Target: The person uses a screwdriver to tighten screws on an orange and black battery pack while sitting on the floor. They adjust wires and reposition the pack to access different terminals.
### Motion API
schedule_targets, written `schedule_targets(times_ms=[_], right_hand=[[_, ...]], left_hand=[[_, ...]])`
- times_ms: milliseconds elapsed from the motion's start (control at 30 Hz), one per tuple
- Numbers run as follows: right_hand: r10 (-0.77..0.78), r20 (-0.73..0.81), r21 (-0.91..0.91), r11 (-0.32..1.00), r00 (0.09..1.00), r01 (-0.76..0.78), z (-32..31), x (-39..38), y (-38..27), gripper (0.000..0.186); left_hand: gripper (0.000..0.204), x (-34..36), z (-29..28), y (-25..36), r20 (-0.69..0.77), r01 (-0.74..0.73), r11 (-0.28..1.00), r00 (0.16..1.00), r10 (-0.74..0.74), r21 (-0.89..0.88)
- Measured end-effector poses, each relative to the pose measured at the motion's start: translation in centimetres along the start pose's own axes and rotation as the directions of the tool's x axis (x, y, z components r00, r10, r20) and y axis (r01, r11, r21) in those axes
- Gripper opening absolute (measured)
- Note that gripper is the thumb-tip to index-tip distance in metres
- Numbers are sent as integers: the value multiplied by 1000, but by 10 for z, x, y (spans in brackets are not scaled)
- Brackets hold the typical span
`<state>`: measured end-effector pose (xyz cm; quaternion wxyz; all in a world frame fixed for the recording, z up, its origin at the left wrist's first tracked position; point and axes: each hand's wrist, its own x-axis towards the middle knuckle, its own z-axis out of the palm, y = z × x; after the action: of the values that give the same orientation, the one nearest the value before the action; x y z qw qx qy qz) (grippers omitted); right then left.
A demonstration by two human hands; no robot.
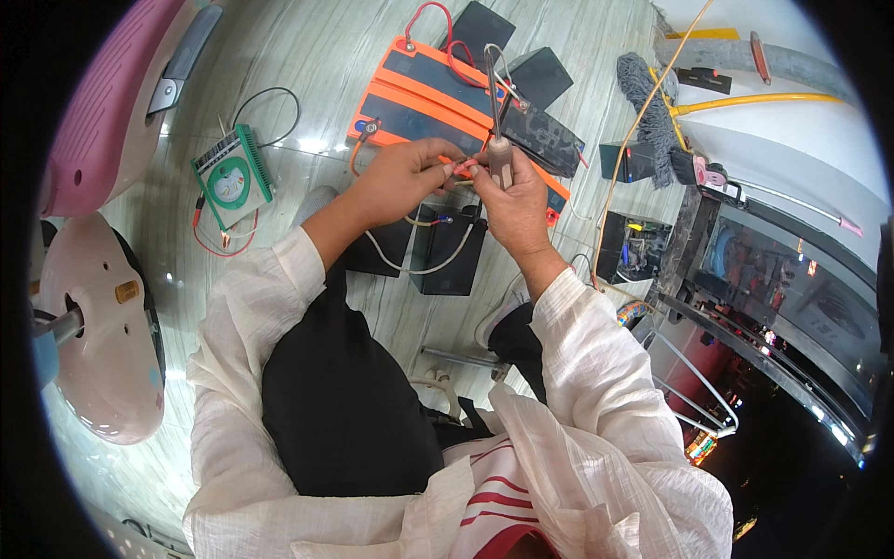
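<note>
My left hand (396, 179) pinches a short red wire (465, 167) between thumb and fingers. Facing it, my right hand (518, 212) is closed round a screwdriver (500, 160) whose shaft points away from me, and its fingertips meet the red wire too. Both hands are over the near side of the orange and dark-grey batteries (424, 104), which have cables bolted to their terminals. Black batteries (453, 259) with a pale cable (410, 271) stand just below my hands. The wire's ends are hidden by my fingers.
A green-and-white charger (230, 179) with clip leads lies on the floor at left. More black batteries (540, 77) stand beyond. A pink scooter (107, 102) is at far left. At right are a grey mop (641, 102), an open dark box with wires (633, 247) and a doorway.
</note>
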<state>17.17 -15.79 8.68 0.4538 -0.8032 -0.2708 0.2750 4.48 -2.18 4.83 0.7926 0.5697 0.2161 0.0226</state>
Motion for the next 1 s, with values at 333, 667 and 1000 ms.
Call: schedule_targets(times_ms=[333, 667, 1000], right_hand=[[90, 31, -37, 995, 995, -89, 0, -1, -2, 21], [124, 129, -175, 979, 984, -101, -5, 2, 3, 25], [118, 296, -388, 922, 948, 7, -14, 30, 9, 27]], left_hand=[[24, 6, -9, -7, 66, -153, 939, 988, 139, 308], [38, 1, 8, 27, -85, 121, 750, 993, -86, 651], [31, 13, 32, -30, -280, 162, 869, 960, -29, 467]])
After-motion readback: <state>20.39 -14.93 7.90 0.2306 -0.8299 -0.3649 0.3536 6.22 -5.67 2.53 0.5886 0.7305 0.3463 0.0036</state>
